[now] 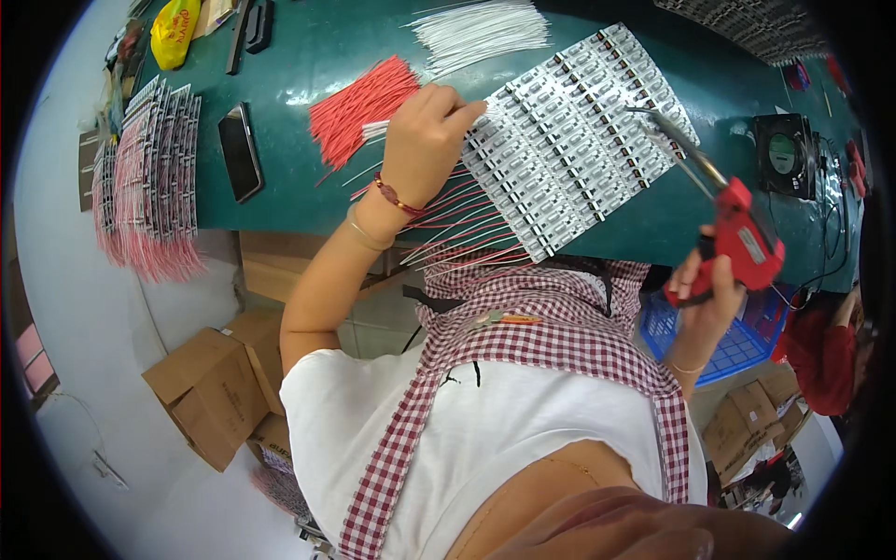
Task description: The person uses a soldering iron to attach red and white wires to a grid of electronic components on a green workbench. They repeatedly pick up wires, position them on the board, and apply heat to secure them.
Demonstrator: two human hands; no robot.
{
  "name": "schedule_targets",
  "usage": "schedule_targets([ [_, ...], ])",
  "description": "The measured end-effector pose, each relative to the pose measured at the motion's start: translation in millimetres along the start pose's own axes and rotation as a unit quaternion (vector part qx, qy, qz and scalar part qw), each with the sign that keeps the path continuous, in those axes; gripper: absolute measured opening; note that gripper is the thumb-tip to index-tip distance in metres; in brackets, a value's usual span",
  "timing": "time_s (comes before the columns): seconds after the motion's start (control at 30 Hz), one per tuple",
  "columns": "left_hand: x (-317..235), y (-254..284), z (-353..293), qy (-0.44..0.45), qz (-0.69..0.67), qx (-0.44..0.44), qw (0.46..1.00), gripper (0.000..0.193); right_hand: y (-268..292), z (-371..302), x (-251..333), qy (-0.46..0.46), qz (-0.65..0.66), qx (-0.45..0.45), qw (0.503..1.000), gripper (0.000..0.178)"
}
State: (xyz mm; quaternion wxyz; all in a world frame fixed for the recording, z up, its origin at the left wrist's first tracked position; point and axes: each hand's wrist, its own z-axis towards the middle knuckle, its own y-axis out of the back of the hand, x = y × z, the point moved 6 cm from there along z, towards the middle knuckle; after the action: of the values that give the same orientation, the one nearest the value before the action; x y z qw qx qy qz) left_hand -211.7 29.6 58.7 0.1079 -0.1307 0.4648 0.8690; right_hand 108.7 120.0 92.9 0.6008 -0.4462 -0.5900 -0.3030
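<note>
In my right hand (711,285) is a red soldering gun (751,245). Its metal tip and feed tube point at the right part of a white circuit board panel (579,140) with repeated rows of small parts. My left hand (425,131) is closed at the panel's upper left edge, thumb and forefinger pinched together. White wire ends (375,130) stick out of its left side. Red and white wires (467,219) trail from the panel's lower left edge toward my apron. The exact spot under my left fingertips is hidden.
Beyond my left hand lie a pile of red wires (359,103) and a pile of white wires (481,35). A phone (240,154) and stacked wired panels (154,177) are at the left. A black device (784,154) with cables stands right. Another person's red sleeve (821,364) shows far right.
</note>
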Motion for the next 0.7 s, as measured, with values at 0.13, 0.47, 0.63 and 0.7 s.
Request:
schedule_targets([
  [0.13, 1, -14, 0, -0.028, 0.018, 0.011, 0.999, 0.026, -47, 17, -27, -0.074, -0.009, 0.020, 0.997, 0.037],
  [0.47, 13, -28, -2, 0.004, 0.011, 0.050, 0.999, 0.027, -88, 34, -55, -0.158, -0.116, -0.001, 0.981, 0.010],
  [0.63, 15, -30, -2, 0.004, -0.011, 0.039, 0.999, 0.028, -92, 35, -53, -0.150, -0.138, -0.012, 0.979, 0.011],
  [0.7, 16, -30, -2, 0.005, -0.013, 0.039, 0.999, 0.028, -94, 36, -52, -0.159, -0.147, -0.015, 0.976, 0.012],
])
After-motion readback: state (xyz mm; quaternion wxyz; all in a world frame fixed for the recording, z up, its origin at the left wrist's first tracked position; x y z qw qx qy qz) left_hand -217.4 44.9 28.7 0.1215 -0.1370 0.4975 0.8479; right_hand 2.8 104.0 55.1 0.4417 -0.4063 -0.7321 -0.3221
